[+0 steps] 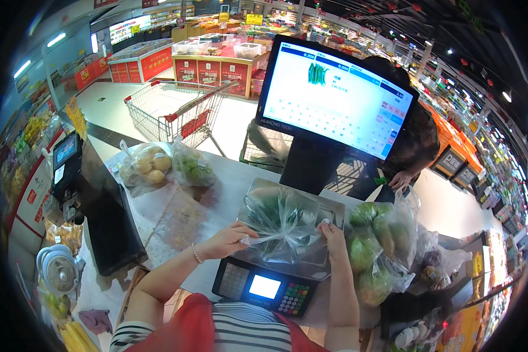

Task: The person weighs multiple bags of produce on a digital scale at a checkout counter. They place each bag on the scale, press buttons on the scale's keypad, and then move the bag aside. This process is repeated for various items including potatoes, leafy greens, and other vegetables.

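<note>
A clear plastic bag of green vegetables lies on the metal tray of a weighing scale, in front of me. My left hand pinches the gathered plastic at the bag's left side. At the tray's right edge, my right hand has thumb and forefinger together on something small and pale, perhaps a label or a bit of plastic; which one I cannot tell. The scale's lit display and keypad face me. Above the tray stands a large touch screen with a picture of green vegetables on it.
Bags of round yellowish produce and leafy greens sit at the back left of the counter. Bagged green produce lies right of the scale. A black device and fan stand left. Beyond are a shopping cart and another person.
</note>
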Tool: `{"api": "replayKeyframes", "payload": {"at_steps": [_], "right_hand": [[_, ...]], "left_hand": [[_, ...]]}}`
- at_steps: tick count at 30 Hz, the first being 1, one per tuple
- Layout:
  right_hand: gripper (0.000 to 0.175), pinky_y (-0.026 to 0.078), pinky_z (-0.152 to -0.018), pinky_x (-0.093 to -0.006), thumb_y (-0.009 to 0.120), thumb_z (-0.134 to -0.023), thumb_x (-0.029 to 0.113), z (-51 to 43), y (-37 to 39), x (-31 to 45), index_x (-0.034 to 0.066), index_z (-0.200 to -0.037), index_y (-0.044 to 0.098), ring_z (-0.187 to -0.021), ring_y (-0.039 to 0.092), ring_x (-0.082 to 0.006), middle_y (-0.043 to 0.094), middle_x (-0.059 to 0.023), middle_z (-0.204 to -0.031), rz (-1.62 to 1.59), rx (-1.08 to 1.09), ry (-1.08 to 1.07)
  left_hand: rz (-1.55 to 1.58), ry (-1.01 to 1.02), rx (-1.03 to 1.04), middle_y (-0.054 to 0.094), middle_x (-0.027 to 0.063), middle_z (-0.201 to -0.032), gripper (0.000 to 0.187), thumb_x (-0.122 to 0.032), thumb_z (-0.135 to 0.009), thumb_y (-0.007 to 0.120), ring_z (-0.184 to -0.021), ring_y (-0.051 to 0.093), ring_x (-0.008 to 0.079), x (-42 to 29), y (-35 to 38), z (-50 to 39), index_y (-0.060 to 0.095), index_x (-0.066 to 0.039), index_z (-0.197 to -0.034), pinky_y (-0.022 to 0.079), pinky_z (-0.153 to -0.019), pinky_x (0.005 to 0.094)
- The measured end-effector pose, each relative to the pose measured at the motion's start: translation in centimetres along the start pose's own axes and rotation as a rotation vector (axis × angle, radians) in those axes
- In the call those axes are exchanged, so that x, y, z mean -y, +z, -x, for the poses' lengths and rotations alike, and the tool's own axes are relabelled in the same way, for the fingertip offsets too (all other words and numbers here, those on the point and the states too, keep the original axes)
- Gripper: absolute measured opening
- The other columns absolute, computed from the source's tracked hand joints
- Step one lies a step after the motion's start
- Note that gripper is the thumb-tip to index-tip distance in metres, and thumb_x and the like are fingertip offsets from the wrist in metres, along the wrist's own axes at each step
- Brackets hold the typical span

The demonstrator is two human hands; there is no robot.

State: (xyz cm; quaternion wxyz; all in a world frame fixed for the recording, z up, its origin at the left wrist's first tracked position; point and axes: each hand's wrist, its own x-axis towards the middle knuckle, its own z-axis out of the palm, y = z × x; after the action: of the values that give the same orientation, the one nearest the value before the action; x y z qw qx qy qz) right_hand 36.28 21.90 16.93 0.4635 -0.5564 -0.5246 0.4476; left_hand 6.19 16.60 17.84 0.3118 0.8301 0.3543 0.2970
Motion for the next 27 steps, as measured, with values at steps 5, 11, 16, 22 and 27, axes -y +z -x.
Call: {"api": "replayKeyframes", "payload": {"at_steps": [5, 11, 16, 22, 27], "right_hand": [[0.01, 0.038, -0.075, -0.0272, 0.061, -0.082, 0.012, 5.4, 1.7, 4.7, 0.0072, -0.089, 0.064, -0.077, 0.046, -0.0148, 0.052, -0.0022, -0.079, 0.301, -0.003, -0.503], [0.026, 0.044, -0.077, -0.0344, 0.06, -0.078, 0.003, 9.3, 0.9, 3.1, 0.0091, -0.103, 0.062, -0.084, 0.052, -0.0267, 0.054, -0.0079, -0.091, 0.363, -0.152, -0.537], [0.028, 0.048, -0.073, -0.0384, 0.056, -0.079, 0.006, 10.8, -3.4, -10.1, 0.0077, -0.107, 0.057, -0.083, 0.059, -0.0369, 0.062, -0.0175, -0.092, 0.532, -0.515, 0.091], [0.024, 0.048, -0.073, -0.0435, 0.053, -0.08, 0.015, 12.5, -3.2, -18.0, 0.0064, -0.102, 0.056, -0.088, 0.059, -0.0387, 0.063, -0.0191, -0.091, 0.68, -0.361, 0.236], [0.015, 0.046, -0.071, -0.0442, 0.055, -0.082, 0.016, 10.5, -6.3, -10.9, 0.0055, -0.091, 0.059, -0.081, 0.06, -0.0372, 0.063, -0.0172, -0.085, 0.924, -0.513, 0.185]], "left_hand": [[0.821, -0.02, -0.152, 0.046, 0.0126, -0.124, 0.018, -0.009, -0.085, 0.053, -0.089, 0.056, 0.0235, -2.3, 1.0, -1.4, 0.059, -0.001, -0.1, 0.044, -0.08, 0.03], [0.132, 0.046, 0.14, 0.056, 0.0092, -0.101, 0.017, -0.002, -0.081, 0.056, -0.083, 0.059, 0.0206, -4.7, 3.9, -2.9, 0.06, -0.005, -0.097, 0.046, -0.075, 0.0302], [0.85, -0.537, 0.041, 0.056, 0.0006, -0.073, 0.02, -0.017, -0.092, 0.047, -0.061, 0.05, 0.0077, -1.7, 5.4, -0.7, 0.06, -0.003, -0.084, 0.042, -0.058, 0.0209], [0.75, -0.536, 0.1, 0.055, -0.0007, -0.069, 0.028, -0.022, -0.094, 0.043, -0.058, 0.049, 0.007, -0.6, 9.0, 0.7, 0.06, -0.002, -0.082, 0.037, -0.054, 0.0203], [0.748, -0.565, 0.052, 0.055, -0.0009, -0.069, 0.026, -0.02, -0.094, 0.044, -0.061, 0.049, 0.0065, -1.3, 8.6, 2.0, 0.061, -0.002, -0.084, 0.038, -0.056, 0.0202]]}}
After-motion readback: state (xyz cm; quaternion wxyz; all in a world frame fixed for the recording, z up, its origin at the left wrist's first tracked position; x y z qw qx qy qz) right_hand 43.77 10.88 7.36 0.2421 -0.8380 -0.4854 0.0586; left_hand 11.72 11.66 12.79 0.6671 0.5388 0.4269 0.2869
